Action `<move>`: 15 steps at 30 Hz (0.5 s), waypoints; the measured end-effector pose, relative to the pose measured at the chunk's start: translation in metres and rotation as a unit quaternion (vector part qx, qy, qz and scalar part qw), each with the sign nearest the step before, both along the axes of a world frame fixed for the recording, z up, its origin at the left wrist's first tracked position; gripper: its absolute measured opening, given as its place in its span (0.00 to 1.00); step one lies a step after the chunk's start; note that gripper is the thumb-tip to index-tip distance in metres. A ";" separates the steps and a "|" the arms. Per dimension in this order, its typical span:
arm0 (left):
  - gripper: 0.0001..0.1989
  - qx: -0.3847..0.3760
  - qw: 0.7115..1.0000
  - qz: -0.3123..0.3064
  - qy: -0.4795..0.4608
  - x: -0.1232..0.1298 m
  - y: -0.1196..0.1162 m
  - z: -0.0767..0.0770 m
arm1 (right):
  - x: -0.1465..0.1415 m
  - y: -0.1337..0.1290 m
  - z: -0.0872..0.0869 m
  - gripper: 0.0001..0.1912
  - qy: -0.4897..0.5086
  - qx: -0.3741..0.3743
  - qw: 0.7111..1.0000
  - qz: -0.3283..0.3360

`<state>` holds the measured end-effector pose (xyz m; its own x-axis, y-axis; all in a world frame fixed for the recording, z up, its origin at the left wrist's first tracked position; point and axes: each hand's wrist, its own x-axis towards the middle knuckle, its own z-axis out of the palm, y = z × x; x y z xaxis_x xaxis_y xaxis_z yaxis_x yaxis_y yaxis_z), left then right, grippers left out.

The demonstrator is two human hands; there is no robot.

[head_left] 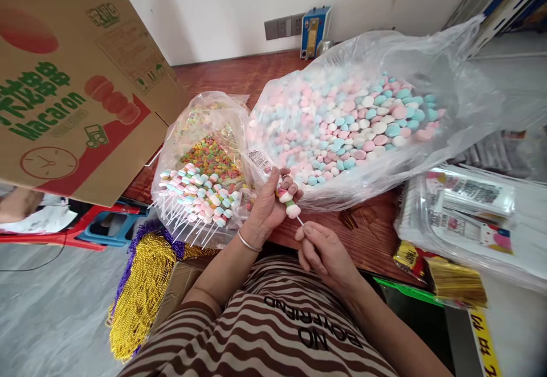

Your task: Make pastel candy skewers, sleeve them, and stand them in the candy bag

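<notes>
A candy skewer of marshmallows [293,210] on a thin white stick is held between my two hands, low over the table's front edge. My left hand [271,203] wraps its fingers round the upper candies, and a printed clear wrapper [260,162] sticks up beyond the thumb. Lower down, my right hand [320,249] pinches the bare end of the stick. To the left, finished marshmallow skewers [200,192] lie piled with their white sticks toward me, on a clear bag of colorful ring candies [213,155]. Behind my hands spreads a big clear bag of pastel marshmallows [354,132].
A large cardboard carton [77,81] stands at the left. Printed clear packaging bags [474,212] and gold twist ties [455,280] lie at the right. Gold and purple bead strings [145,286] hang below the table's left edge. Another person's hand [19,203] shows at the far left.
</notes>
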<state>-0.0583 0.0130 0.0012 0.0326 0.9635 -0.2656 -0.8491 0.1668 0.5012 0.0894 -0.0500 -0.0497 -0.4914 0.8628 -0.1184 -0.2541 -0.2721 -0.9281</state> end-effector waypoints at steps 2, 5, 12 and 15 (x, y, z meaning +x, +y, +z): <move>0.14 -0.024 0.999 0.023 0.040 0.002 0.001 0.000 | 0.002 0.006 -0.005 0.14 -0.174 0.232 0.953 -0.094; 0.17 -0.063 0.994 0.035 0.086 0.002 0.000 0.001 | 0.006 0.014 -0.016 0.12 -0.359 0.525 0.749 -0.185; 0.22 -0.036 0.998 0.015 0.041 -0.002 -0.003 0.005 | 0.006 0.011 -0.016 0.10 -0.285 0.411 0.846 -0.185; 0.23 0.011 1.000 -0.007 0.004 -0.001 -0.001 0.007 | 0.003 0.006 -0.003 0.14 -0.056 0.104 0.991 -0.059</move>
